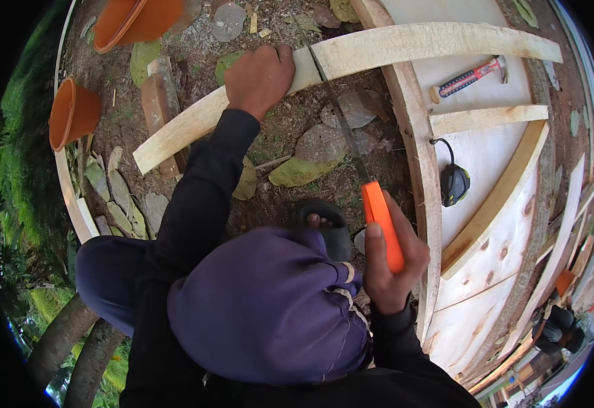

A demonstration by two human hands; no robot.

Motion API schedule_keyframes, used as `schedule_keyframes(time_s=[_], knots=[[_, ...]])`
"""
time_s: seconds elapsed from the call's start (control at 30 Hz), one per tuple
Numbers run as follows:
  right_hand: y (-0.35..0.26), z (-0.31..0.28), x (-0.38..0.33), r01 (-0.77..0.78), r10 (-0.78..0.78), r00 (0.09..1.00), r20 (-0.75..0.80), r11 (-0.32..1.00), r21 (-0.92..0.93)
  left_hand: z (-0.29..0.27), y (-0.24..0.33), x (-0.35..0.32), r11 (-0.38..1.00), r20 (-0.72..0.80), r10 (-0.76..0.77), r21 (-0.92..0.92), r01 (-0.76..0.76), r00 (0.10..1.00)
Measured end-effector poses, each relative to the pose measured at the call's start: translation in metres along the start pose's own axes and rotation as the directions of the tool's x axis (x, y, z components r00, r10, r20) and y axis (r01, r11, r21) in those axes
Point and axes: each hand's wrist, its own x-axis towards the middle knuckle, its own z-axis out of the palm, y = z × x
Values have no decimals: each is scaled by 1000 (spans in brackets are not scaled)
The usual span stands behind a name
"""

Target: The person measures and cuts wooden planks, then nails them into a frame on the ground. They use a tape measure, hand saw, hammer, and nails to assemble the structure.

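Observation:
A long pale wooden plank point(406, 47) lies across the far side of the view, resting on a board edge at right and a wood block at left. My left hand point(259, 80) is closed over the plank, pressing it from above. My right hand point(398, 255) grips the orange handle point(377, 211) of a hand saw. The narrow dark saw blade point(343, 122) runs away from me to the plank, crossing it just right of my left hand. Whether it has cut into the wood I cannot make out.
A claw hammer point(470, 78) and a black tape measure point(454, 185) lie on the plywood panel point(474, 296) at right, among wooden battens. Two terracotta-coloured pots point(74, 113) stand at left. The wood block point(159, 112) sits on soil with dry leaves. My bent knee point(270, 306) fills the near middle.

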Motion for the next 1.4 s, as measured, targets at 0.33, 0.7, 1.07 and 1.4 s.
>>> schedule_keyframes(time_s=[0.33,0.7,1.07,1.4], knots=[[-6,-23,-34,63,-64,995,80,998,11,5,-10,6,998,-283,51,-21,-59,958],[-13,-18,-42,27,-26,996,80,1000,-12,-2,-6,-1,996,-259,-27,-90,3,966],[3,-30,-75,-112,115,992,55,992,-52,-8,-53,28,969,-365,214,193,-152,906],[30,-41,-96,52,-57,998,-29,988,-148,-60,-26,8,983,-165,-96,-168,68,982]])
